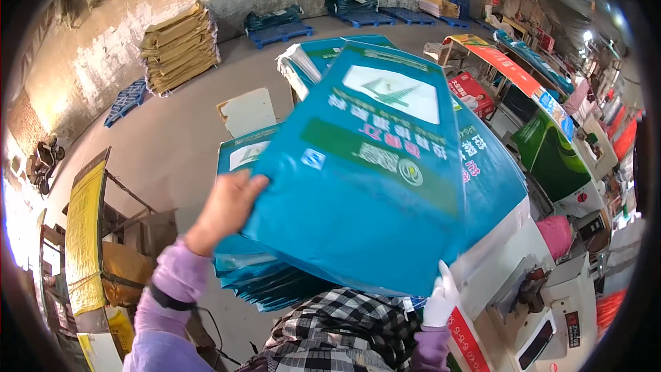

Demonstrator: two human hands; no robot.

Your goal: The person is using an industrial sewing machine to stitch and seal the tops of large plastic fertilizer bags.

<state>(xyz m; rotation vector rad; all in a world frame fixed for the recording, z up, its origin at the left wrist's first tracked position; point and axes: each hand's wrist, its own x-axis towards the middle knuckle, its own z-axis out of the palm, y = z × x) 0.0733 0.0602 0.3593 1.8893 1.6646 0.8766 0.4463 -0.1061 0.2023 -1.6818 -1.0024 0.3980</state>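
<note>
A flat teal printed sack (344,213) is held up at a slant in front of me. At its left edge, my bare left hand (231,207) is closed with the thumb over the sack. My right hand (441,303), in a white glove, pinches the sack near its lower right corner; the sack partly hides those fingers. Beneath and to the right lies a pile of similar teal sacks (492,179). Another teal stack (265,279) shows below the held sack on the left, its edges fanned out.
A sewing machine (529,293) stands at the right, with a phone (537,344) near it. At the left is a yellow-covered frame (86,234). Tan sacks (179,52) are stacked by the far wall, near blue pallets (279,34) bearing dark teal bundles.
</note>
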